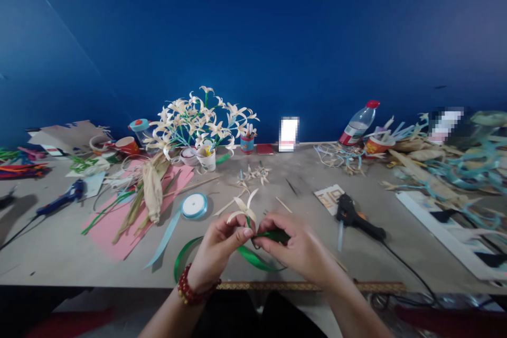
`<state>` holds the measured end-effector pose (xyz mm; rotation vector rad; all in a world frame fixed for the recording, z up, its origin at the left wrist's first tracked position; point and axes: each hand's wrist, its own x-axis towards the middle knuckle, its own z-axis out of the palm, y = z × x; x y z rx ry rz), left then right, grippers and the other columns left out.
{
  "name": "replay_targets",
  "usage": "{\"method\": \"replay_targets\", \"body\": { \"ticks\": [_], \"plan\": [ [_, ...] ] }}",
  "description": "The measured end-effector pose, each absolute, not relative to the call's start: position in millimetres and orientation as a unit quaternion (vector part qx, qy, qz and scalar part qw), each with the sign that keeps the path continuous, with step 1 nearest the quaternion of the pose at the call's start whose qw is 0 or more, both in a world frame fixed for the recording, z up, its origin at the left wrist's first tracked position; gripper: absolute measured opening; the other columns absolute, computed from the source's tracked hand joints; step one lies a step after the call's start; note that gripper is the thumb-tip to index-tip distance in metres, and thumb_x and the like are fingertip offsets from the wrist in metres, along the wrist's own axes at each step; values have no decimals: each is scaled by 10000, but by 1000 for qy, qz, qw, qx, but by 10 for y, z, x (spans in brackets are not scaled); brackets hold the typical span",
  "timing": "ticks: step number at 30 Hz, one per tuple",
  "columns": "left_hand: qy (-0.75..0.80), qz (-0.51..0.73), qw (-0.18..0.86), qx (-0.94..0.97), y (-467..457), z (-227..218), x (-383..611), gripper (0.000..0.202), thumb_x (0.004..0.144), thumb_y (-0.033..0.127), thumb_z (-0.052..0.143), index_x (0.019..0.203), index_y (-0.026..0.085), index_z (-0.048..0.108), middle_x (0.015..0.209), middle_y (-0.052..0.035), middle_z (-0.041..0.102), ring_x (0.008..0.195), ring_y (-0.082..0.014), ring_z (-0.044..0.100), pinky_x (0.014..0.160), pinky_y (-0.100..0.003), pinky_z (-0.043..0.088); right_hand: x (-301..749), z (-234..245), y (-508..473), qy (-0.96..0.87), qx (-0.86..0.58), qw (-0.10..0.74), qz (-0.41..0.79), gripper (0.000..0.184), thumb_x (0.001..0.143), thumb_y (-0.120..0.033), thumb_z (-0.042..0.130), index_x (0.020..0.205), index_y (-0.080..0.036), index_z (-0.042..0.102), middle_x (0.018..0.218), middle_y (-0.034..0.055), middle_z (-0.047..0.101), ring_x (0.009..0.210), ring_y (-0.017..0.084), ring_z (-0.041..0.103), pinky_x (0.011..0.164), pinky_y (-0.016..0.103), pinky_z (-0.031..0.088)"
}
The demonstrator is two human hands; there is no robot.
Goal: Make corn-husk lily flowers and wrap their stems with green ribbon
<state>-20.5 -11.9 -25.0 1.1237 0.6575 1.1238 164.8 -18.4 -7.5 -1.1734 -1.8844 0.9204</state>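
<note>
My left hand [217,252], with a red bead bracelet on the wrist, pinches the base of a small cream husk flower [243,206] just above the table's front edge. My right hand [298,245] is closed on a green ribbon [253,259] at the flower's stem. The ribbon loops down onto the table [59,243] below both hands. The two hands touch at the fingertips.
A light blue ribbon roll [194,205] and dried husks [152,190] on pink paper lie to the left. A bouquet of cream flowers [198,121] stands in cups behind. A black glue gun [356,217] lies to the right, a blue one [61,198] far left. A plastic bottle [358,124] leans at the back.
</note>
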Motion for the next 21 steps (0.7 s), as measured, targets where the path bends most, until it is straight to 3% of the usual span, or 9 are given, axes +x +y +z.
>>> {"method": "replay_targets", "body": {
  "ticks": [21],
  "plan": [
    [311, 458, 647, 524, -92, -286, -256, 174, 764, 289, 797, 767, 151, 690, 787, -43, 632, 766, -165, 573, 705, -266, 463, 1675, -138, -121, -745, -414, 359, 380, 75, 826, -197, 686, 755, -187, 663, 714, -18, 643, 706, 146, 595, 657, 240, 420]
  ]
}}
